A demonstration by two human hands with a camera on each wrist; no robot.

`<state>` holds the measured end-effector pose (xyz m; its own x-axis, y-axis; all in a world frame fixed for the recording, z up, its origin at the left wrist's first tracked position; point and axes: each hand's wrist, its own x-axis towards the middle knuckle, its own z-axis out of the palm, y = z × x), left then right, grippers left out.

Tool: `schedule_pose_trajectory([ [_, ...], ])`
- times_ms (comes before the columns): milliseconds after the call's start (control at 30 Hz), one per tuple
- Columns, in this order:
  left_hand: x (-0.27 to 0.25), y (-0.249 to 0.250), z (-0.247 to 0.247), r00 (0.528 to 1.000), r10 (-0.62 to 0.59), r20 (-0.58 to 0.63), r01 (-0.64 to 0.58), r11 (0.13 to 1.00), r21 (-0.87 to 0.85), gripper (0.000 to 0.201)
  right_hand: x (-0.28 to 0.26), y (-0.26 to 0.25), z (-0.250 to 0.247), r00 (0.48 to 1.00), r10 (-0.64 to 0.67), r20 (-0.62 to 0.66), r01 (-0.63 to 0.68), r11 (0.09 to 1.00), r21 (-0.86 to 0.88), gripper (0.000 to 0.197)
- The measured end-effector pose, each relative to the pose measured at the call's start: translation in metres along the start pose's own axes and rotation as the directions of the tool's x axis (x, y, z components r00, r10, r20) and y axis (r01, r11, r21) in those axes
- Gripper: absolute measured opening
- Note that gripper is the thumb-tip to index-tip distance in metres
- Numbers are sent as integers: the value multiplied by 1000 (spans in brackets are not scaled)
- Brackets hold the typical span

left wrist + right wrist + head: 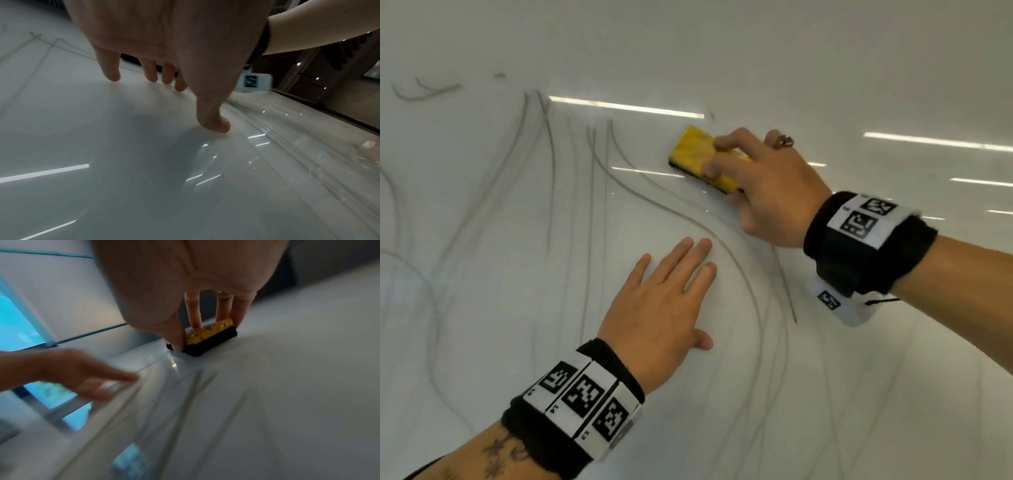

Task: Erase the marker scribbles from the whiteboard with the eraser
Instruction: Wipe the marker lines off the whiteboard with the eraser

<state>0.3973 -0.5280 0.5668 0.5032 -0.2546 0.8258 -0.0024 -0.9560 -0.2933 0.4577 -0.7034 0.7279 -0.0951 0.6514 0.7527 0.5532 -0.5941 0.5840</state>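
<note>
A glossy whiteboard (825, 68) fills the head view, crossed by long grey marker scribbles (599, 164) left of centre and below. My right hand (763, 185) grips the eraser (697, 150), a yellow-topped block with a black felt underside, thumb on one long side and fingers on the other, its felt pressed flat on the board. The right wrist view shows the eraser (209, 332) held the same way. My left hand (664, 301) lies flat on the board below it, fingers straight, and the left wrist view shows the left hand (164, 81) with fingertips touching the surface.
More faint scribbles (424, 90) sit at the upper left and run along the lower right (774, 342). Ceiling lights reflect as bright bars (626, 107) on the board. The board's far edge (329, 110) borders a dark room. Both wrists wear black bands with coded tags.
</note>
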Motion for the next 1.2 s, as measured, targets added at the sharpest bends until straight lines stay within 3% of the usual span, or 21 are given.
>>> schedule_pose_trajectory([
  [67, -2, -7, -7, 999, 30, 13, -30, 999, 20, 90, -2, -2, -1, 991, -117, 69, 119, 992, -36, 47],
  [100, -6, -11, -12, 999, 35, 14, -35, 999, 34, 87, 6, 8, -9, 993, -97, 68, 101, 993, -54, 47],
  [167, -13, -24, -25, 1000, -9, -11, 9, 998, 57, 81, 31, 39, -27, 998, 55, -3, -55, 997, -57, 42],
  [233, -24, -42, -41, 994, -102, -30, 103, 992, 67, 81, 51, 60, -39, 958, 278, -75, -279, 960, 2, 38],
  [267, -28, -51, -47, 987, -155, -42, 158, 985, 63, 83, 55, 58, -38, 943, 318, -100, -320, 947, -8, 38],
  [333, -36, -73, -53, 968, -249, -40, 251, 966, 57, 88, 50, 27, -22, 968, 242, -65, -245, 969, -41, 42],
  [400, -42, -96, -56, 952, -307, -19, 307, 949, 72, 93, 29, -16, 4, 999, -3, 52, 4, 1000, -18, 49],
  [433, -46, -106, -57, 945, -327, -10, 327, 942, 81, 96, 17, -34, 16, 988, -100, 120, 104, 994, -29, 52],
  [500, -52, -121, -57, 943, -333, 18, 330, 938, 108, 98, 18, -39, 17, 971, -167, 170, 179, 982, -59, 53],
  [567, -58, -130, -56, 952, -302, 52, 294, 948, 126, 98, 44, -20, -2, 995, 2, 104, 7, 997, -78, 52],
  [633, -63, -138, -55, 965, -255, 63, 245, 960, 134, 95, 72, 0, -16, 968, 251, -10, -251, 967, -48, 47],
  [700, -68, -144, -56, 971, -234, 57, 225, 966, 131, 92, 83, -20, -10, 944, 326, -52, -328, 945, -17, 46],
  [767, -74, -151, -58, 975, -221, 40, 216, 971, 103, 89, 75, -66, 22, 993, 120, 19, -118, 992, -53, 58],
  [800, -77, -155, -58, 976, -217, 31, 214, 973, 87, 88, 64, -89, 38, 997, -2, 72, 7, 997, -76, 65],
  [867, -86, -161, -60, 978, -206, 34, 202, 976, 84, 88, 53, -106, 44, 984, -98, 150, 109, 992, -70, 62],
  [900, -90, -165, -61, 979, -196, 47, 191, 977, 91, 88, 60, -98, 34, 987, -76, 139, 85, 995, -55, 57],
  [967, -99, -173, -62, 979, -194, 70, 186, 977, 103, 88, 88, -72, 15, 991, 128, 38, -125, 990, -61, 49],
  [1033, -105, -182, -63, 977, -197, 79, 188, 977, 103, 88, 108, -57, 5, 938, 339, -78, -341, 940, -9, 45],
  [1067, -108, -186, -63, 977, -201, 78, 193, 976, 96, 87, 111, -67, 9, 925, 367, -94, -368, 930, 3, 45],
  [1100, -110, -190, -63, 976, -203, 80, 196, 976, 91, 87, 109, -86, 17, 942, 323, -91, -324, 946, -5, 46],
  [1200, -117, -200, -57, 973, -195, 124, 185, 979, 88, 88, 81, -138, 48, 999, -29, 34, 30, 999, -36, 56],
])
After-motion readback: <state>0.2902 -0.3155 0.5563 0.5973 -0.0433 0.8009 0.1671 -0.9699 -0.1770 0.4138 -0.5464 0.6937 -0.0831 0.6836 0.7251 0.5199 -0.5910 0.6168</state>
